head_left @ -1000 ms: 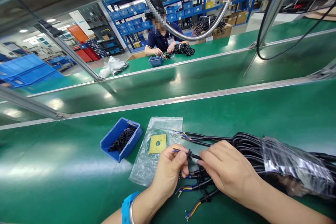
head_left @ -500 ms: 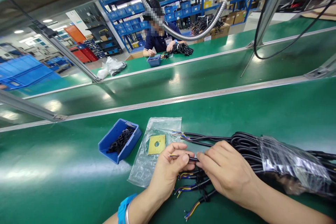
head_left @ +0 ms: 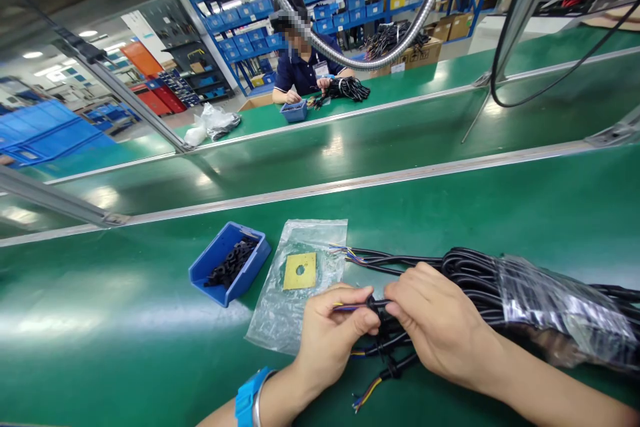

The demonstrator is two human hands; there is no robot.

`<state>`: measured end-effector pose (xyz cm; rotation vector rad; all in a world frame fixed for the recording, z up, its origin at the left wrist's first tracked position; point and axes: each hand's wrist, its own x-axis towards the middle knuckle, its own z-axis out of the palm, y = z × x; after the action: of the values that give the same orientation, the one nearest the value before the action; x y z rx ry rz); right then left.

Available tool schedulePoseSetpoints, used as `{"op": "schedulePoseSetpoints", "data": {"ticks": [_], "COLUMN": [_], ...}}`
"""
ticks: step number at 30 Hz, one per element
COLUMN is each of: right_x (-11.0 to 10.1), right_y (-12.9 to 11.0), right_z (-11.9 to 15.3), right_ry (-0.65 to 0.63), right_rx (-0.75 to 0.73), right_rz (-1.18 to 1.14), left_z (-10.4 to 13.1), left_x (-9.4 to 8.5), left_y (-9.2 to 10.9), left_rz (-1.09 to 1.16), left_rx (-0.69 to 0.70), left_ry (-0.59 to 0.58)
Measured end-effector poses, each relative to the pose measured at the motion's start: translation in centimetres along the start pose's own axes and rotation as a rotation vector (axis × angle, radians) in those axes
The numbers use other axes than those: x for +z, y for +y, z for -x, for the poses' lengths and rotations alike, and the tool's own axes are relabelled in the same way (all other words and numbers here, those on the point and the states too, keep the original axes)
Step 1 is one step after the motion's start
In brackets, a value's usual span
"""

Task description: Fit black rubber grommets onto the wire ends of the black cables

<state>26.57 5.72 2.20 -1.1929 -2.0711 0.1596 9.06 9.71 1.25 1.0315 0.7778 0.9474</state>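
My left hand (head_left: 333,330) pinches a small black ring-like part (head_left: 371,302) on a black cable, whose thin coloured wires (head_left: 345,307) poke out between the fingers. Just to the right, my right hand (head_left: 435,320) is closed on the same cable. Other cables with stripped coloured ends (head_left: 367,395) lie below and above my hands, some with black parts on them. They run to a thick cable bundle (head_left: 470,270) wrapped in clear plastic (head_left: 565,310). A yellow square plate (head_left: 300,271) with a hole rests on a clear bag (head_left: 275,320).
A blue bin (head_left: 204,268) of small black parts stands left of the bag. A metal rail (head_left: 270,199) crosses the green bench. Across it a person (head_left: 303,73) sits at a small blue bin (head_left: 294,112) and cables. A flexible metal tube (head_left: 370,68) hangs overhead.
My left hand has moved right along the cable, and the black part now shows between its fingertips. The person across has shifted a little.
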Motion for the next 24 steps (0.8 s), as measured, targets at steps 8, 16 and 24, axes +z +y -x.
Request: {"op": "schedulePoseSetpoints", "data": {"ticks": [8,16,24], "right_x": [-0.3,0.2,0.6], "right_y": [-0.2,-0.2,0.0], "right_z": [0.4,0.6,0.0], "right_ry": [-0.089,-0.119,-0.118], "right_rx": [-0.003,-0.007,0.042], "right_rz": [-0.024,0.022,0.194], "left_z": [0.5,0.5,-1.3], "left_x": [0.3,0.7,-0.1], "left_y": [-0.4,-0.3,0.1], "left_rz": [-0.194,-0.369,-0.05], "left_rx": [0.196,0.306,-0.198], "left_ry": [-0.032,-0.021,0.067]}}
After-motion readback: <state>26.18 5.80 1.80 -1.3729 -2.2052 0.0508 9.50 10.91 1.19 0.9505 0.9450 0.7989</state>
